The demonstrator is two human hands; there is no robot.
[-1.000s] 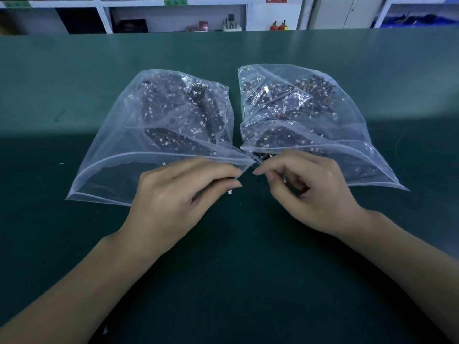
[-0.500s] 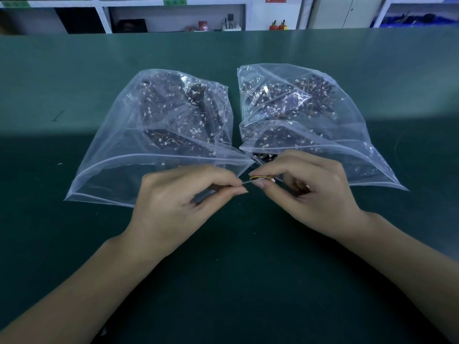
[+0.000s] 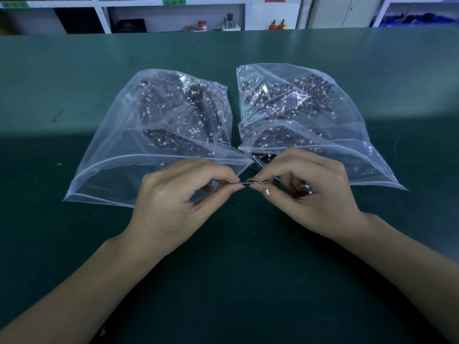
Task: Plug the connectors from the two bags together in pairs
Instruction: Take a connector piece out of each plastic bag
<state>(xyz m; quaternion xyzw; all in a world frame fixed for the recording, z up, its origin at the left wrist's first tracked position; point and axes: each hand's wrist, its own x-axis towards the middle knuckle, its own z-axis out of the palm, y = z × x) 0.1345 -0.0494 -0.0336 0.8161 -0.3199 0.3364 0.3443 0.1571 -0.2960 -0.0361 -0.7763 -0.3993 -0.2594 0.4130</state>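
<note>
Two clear plastic bags lie side by side in the middle of the frame on a dark green counter [image 3: 74,244]; the left bag [image 3: 159,135] and the right bag [image 3: 305,115] nearly touch at their inner corners, and each is packed with small dark wires tipped with white plugs; both mouths face the lower edge of the frame.

Just below those inner corners, at the centre of the picture, the two hands meet; the left hand [image 3: 173,207] has thumb and forefinger pressed together, pinching one end of a short wire [image 3: 254,182], its other fingers curled under; the right hand [image 3: 313,197] pinches the opposite end of that wire between thumb and forefinger; the wire shows yellow and orange strands bowed up between the two pinches, and a white plug [image 3: 267,192] hangs from it just under the right forefinger; more white plugs [image 3: 306,187] sit tucked inside the curled right palm, how many I cannot tell.

Both forearms reach in from the lower corners; along the top of the frame stand white shelves [image 3: 173,11] and two small red bottles [image 3: 277,25].
</note>
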